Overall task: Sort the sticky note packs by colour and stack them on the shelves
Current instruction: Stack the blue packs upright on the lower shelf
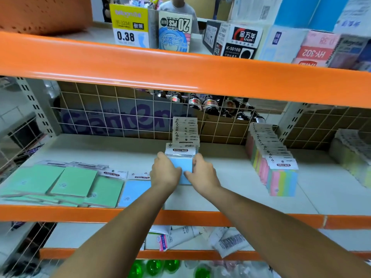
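Both hands are reaching onto the middle shelf (230, 177) at the centre of the frame and gripping a blue sticky note pack (181, 167) between them. The left hand (165, 171) is curling its fingers round the pack's left edge, and the right hand (201, 171) is closing on the right edge, thumb pointing toward the left hand; each grip is wrapped tight on the pack, which is standing upright with its white "STICKY NOTE" header card on top. Directly behind it, a row of blue packs (185, 130) is standing on edge, running back toward the wire grid (120, 109). At the lower left of the frame, green packs (76, 182) are lying flat and overlapping on the shelf, and one loose blue pack (133, 190) is lying flat just beside them, close to the left forearm. At the right of the frame, a row of multicolour striped packs (281, 179) is standing on edge, well apart from the hands. An orange beam (180, 69) is crossing the upper part of the frame.
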The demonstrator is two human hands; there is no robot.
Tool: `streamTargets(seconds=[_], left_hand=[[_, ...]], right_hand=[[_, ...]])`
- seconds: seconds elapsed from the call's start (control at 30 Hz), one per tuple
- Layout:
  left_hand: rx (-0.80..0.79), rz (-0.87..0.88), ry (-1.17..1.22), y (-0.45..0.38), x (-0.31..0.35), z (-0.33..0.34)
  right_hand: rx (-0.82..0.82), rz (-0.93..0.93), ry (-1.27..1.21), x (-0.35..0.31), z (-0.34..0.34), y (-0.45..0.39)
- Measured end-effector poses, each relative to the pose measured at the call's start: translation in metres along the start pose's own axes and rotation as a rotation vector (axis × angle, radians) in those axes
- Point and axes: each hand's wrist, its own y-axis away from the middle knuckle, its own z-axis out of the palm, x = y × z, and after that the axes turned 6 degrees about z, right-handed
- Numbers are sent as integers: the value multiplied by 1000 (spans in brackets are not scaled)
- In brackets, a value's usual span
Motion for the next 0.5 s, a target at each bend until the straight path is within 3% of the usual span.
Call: streamTargets(seconds=[0.5], left_hand=[[-51, 122, -42, -11, -16, 29]], right_hand=[[87, 19, 84, 19, 10, -30]])
